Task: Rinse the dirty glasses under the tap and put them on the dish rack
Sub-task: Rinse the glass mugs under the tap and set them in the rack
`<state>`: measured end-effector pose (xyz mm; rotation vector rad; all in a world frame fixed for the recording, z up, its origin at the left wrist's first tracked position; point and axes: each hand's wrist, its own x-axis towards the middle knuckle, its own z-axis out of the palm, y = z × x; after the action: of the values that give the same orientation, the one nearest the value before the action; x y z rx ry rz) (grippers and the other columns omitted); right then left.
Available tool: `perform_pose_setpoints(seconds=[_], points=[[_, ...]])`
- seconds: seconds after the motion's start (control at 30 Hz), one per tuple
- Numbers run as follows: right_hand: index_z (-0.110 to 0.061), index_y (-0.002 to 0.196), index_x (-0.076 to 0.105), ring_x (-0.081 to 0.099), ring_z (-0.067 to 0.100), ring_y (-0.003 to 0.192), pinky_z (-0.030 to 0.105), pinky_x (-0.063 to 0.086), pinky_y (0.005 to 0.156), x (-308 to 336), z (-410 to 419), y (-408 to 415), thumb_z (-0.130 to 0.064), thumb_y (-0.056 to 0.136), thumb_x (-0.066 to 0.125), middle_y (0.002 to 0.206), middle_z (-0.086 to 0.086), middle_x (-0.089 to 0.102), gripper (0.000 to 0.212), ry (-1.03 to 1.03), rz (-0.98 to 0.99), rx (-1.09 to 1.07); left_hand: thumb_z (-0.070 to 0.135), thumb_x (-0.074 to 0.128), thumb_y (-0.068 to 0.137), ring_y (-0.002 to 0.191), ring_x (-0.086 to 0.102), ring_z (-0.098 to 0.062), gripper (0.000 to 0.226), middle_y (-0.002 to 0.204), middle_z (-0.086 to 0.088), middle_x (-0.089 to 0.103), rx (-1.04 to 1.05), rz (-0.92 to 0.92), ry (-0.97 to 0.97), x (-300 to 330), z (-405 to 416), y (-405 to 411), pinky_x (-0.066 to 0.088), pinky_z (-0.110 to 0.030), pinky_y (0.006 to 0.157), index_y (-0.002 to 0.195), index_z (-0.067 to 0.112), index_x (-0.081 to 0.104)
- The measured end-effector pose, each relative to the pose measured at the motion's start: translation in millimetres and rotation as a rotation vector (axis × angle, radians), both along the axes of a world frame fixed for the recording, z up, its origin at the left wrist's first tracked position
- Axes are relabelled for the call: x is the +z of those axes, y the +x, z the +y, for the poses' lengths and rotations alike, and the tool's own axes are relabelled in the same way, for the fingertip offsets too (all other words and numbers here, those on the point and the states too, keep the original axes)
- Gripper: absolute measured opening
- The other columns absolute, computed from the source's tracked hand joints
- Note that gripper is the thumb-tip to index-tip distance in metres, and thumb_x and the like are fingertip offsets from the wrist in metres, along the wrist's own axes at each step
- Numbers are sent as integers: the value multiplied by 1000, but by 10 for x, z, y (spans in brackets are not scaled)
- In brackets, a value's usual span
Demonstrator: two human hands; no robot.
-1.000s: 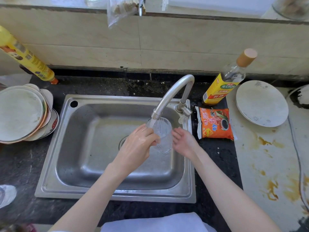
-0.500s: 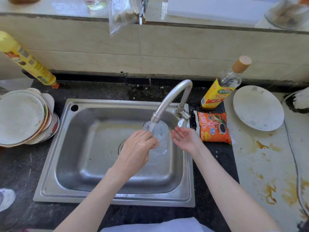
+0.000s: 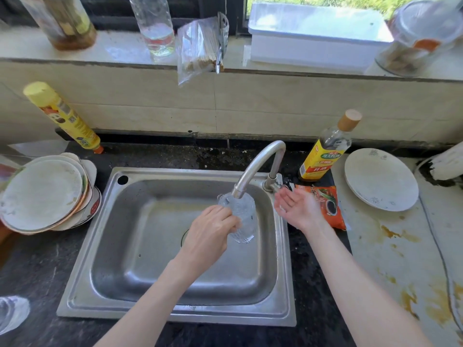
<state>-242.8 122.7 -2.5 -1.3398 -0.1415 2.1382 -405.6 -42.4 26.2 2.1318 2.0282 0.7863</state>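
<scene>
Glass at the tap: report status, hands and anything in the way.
Left hand grips the glass under the tap spout, over the sink. Right hand open, palm up, beside the tap handle. Nothing in the way.

Tap spout [image 3: 258, 164] over open sink [image 3: 140, 246]

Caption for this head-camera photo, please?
Left hand holds a glass under the tap; right hand open beside it.

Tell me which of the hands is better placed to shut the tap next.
Right. The right hand is open and free beside the tap's handle; the left hand grips the glass under the spout.
</scene>
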Motion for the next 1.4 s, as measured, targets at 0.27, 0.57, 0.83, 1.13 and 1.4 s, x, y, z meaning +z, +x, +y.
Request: perform_pose_setpoints(seconds=[0.27, 0.57, 0.83, 1.13, 1.4], points=[[4, 121, 46, 50, 40, 116, 49, 46, 95, -342, -913, 69, -36, 93, 54, 123, 27, 50, 50, -253, 76, 402, 5, 59, 74, 74, 47, -10, 14, 72, 7, 60, 179, -186, -72, -95, -39, 118, 37, -23, 61, 73, 17, 66], [-1, 121, 54, 48, 39, 123, 41, 43, 102, -200, -1096, 63, -24, 74, 69, 131, 28, 48, 55, -117, 227, 217, -5, 68, 75, 63, 57, 15, 17, 67, 18, 66, 401, -807, -320, -209, -131, 141, 40, -8, 68, 71, 11, 72], [-4, 126, 48, 65, 30, 96, 37, 57, 79, -144, -1029, 81, -19, 69, 76, 115, 19, 62, 65, 185, -58, 216, -8, 65, 78, 63, 58, 0, 24, 64, 11, 67, 472, -1104, -374, -394, -281, 257, 41, -7, 62, 69, 14, 68], [-21, 128, 40, 43, 4, 108, 18, 31, 87, 215, -1081, 28, -28, 75, 78, 119, -10, 46, 65, 828, -620, 652, 41, 75, 72, 141, 16, -15, 103, 153, 3, 11, 294, -307, -432, -350, -339, 355, 18, -36, 115, 148, 22, 7], [-21, 116, 49, 61, 11, 99, 24, 55, 79, 360, -1066, -28, -34, 87, 64, 109, 2, 60, 35, 825, -417, 688, 38, 81, 65, 114, 49, -13, 83, 123, 6, 53, 368, -405, -241, -262, -313, 293, 29, -22, 95, 133, 15, 40]])
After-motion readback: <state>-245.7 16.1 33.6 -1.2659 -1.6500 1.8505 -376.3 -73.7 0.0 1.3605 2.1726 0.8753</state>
